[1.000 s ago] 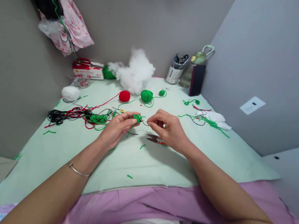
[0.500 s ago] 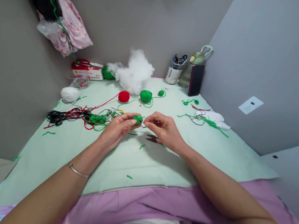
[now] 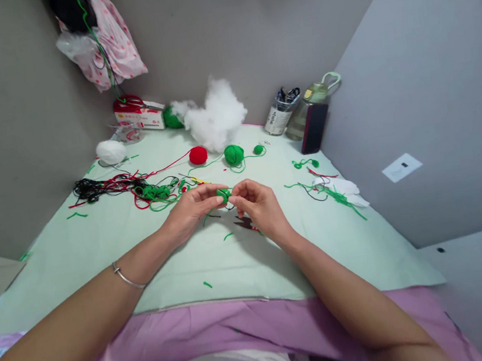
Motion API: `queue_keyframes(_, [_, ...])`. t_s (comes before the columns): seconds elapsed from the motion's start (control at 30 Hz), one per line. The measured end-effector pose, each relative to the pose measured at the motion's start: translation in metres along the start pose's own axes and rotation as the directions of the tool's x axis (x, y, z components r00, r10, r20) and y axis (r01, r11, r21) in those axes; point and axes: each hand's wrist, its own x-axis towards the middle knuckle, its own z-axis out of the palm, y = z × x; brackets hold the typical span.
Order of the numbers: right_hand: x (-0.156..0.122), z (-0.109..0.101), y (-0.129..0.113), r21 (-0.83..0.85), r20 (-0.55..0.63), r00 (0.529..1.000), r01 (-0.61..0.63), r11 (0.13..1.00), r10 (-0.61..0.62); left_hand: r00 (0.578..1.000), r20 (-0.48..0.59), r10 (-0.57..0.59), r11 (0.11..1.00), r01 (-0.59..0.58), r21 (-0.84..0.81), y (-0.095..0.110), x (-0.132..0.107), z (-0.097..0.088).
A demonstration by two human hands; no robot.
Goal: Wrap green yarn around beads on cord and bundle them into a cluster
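My left hand [image 3: 197,207] pinches a small green yarn piece [image 3: 224,195] between thumb and fingers, over the middle of the table. Dark thread shows by the piece. Close against its right side, my right hand [image 3: 257,205] has thumb and forefinger pressed together; what they pinch is too small to make out. Partly hidden beneath the right hand lie small dark-bladed snips [image 3: 246,224]. Beyond my hands sit a red yarn ball [image 3: 198,155] and a green yarn ball [image 3: 234,155].
Tangled black, red and green yarn [image 3: 131,186] lies left. White stuffing [image 3: 216,117], a box [image 3: 140,118] with red scissors [image 3: 130,103], a pen cup [image 3: 277,119], a bottle [image 3: 316,94] and a phone [image 3: 315,128] stand at the back. Yarn scraps [image 3: 340,194] lie right.
My right hand has moved slightly left, so its fingertips now meet the green yarn piece. The piece appears turned a little in my left fingers.
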Motion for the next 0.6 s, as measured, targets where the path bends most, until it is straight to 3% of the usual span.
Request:
queue_keyframes(0.17, [-0.0028,0.0012,0.0020,-0.072,0.031,0.999,0.039,0.997,-0.037,0.992,-0.062,0.111,0.975,-0.096,0.201,-0.0011,-0.0005,0.0040])
queue_keyframes(0.4, [-0.0058,0.0043,0.0058,-0.295,0.022,0.973,0.227,0.928,-0.232,0.991,-0.012,0.135,0.969,-0.129,0.211,-0.0028,-0.0026,0.0062])
queue_keyframes(0.6, [-0.0047,-0.0033,0.0007,-0.497,0.061,0.943,0.314,0.809,-0.328,0.985,-0.021,0.171,0.940,-0.156,0.304,-0.0027,-0.0040,0.0093])
